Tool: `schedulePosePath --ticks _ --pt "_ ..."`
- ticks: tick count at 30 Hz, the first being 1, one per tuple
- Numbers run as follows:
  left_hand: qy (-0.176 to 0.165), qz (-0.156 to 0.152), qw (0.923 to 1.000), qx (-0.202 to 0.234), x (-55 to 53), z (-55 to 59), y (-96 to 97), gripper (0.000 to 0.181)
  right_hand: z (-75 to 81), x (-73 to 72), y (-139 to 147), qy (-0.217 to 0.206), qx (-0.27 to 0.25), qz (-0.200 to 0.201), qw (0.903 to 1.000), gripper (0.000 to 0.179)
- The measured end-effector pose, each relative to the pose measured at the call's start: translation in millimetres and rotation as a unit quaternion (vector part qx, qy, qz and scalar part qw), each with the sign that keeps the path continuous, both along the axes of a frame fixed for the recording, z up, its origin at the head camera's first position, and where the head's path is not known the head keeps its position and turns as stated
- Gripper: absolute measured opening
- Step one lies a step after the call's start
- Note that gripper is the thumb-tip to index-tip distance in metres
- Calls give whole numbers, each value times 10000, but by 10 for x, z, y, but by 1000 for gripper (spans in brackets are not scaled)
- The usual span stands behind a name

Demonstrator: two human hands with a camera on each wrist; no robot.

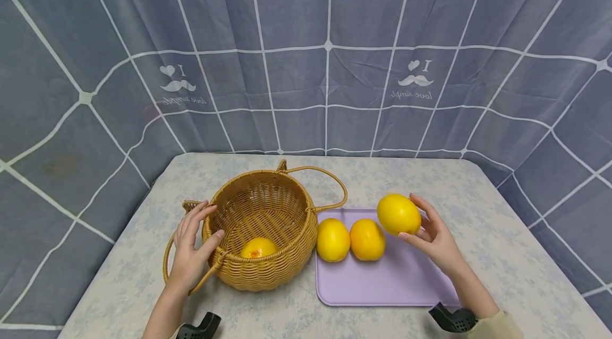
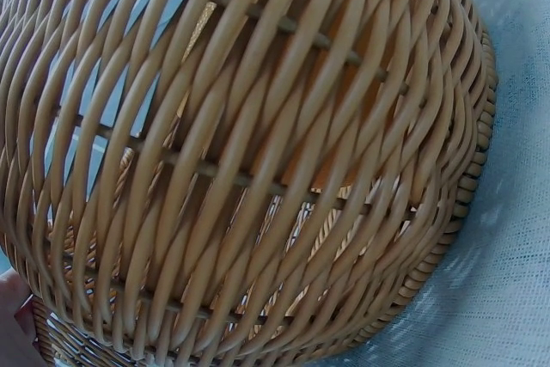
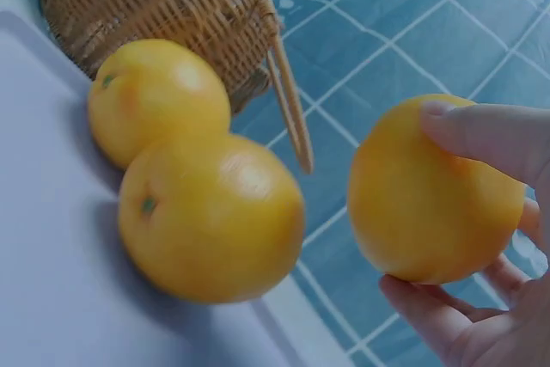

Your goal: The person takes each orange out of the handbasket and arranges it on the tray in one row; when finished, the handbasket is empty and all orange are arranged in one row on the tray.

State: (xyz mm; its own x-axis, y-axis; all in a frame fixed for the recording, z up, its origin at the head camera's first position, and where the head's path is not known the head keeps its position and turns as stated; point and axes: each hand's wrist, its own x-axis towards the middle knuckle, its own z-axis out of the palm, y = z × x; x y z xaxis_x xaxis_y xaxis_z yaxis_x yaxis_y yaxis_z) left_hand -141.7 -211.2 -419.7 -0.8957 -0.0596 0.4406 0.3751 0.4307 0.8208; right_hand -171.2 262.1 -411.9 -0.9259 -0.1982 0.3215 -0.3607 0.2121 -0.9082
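Observation:
My right hand (image 1: pixel 437 240) holds an orange (image 1: pixel 399 214) between thumb and fingers, raised above the tray; the right wrist view shows this orange (image 3: pixel 430 195) with the thumb on its upper side. Two more oranges, one on the left (image 1: pixel 333 240) and one beside it (image 1: pixel 367 239), touch each other on the lilac tray (image 1: pixel 382 288). A brown wicker basket (image 1: pixel 268 272) stands left of the tray, with one orange (image 1: pixel 259 247) inside. At the basket's left rim rests my left hand (image 1: pixel 193 251), fingers fairly straight. Basket weave (image 2: pixel 258 143) fills most of the left wrist view.
One basket handle (image 1: pixel 334 185) sticks out over the tray's far left corner; the other handle (image 1: pixel 168 259) hangs by my left hand. A pale patterned cloth (image 1: pixel 258 318) covers the table. Behind it hangs a grey-blue checked curtain (image 1: pixel 296 78).

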Motion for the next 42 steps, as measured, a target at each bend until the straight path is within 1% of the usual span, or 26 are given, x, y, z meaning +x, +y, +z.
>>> schedulePosePath --ticks 5,13,17,22,28,34,37,42 --pt "16 -1 10000 -6 -1 -1 3 48 -139 62 58 -149 121 -329 9993 77" --pt "49 -9 10000 2 -5 -9 5 48 -369 130 118 -366 25 -563 9977 77" --pt "61 -4 10000 2 -6 -15 5 48 -449 137 126 -426 -24 -641 9970 77" --pt "45 1 10000 -12 -12 -19 2 48 -510 123 132 -294 70 -676 9973 77" --pt "47 7 10000 -21 -20 -19 -4 48 -563 116 142 -237 260 -848 9958 77" --pt "104 1 9999 -7 -15 -27 -4 48 -615 109 146 -449 387 -962 9936 78" --pt "73 7 10000 -10 -15 -28 -3 48 -633 109 145 -531 487 -1036 9920 79" --pt "86 20 10000 -27 -10 -28 -4 49 -673 105 142 -636 484 -996 9918 81"
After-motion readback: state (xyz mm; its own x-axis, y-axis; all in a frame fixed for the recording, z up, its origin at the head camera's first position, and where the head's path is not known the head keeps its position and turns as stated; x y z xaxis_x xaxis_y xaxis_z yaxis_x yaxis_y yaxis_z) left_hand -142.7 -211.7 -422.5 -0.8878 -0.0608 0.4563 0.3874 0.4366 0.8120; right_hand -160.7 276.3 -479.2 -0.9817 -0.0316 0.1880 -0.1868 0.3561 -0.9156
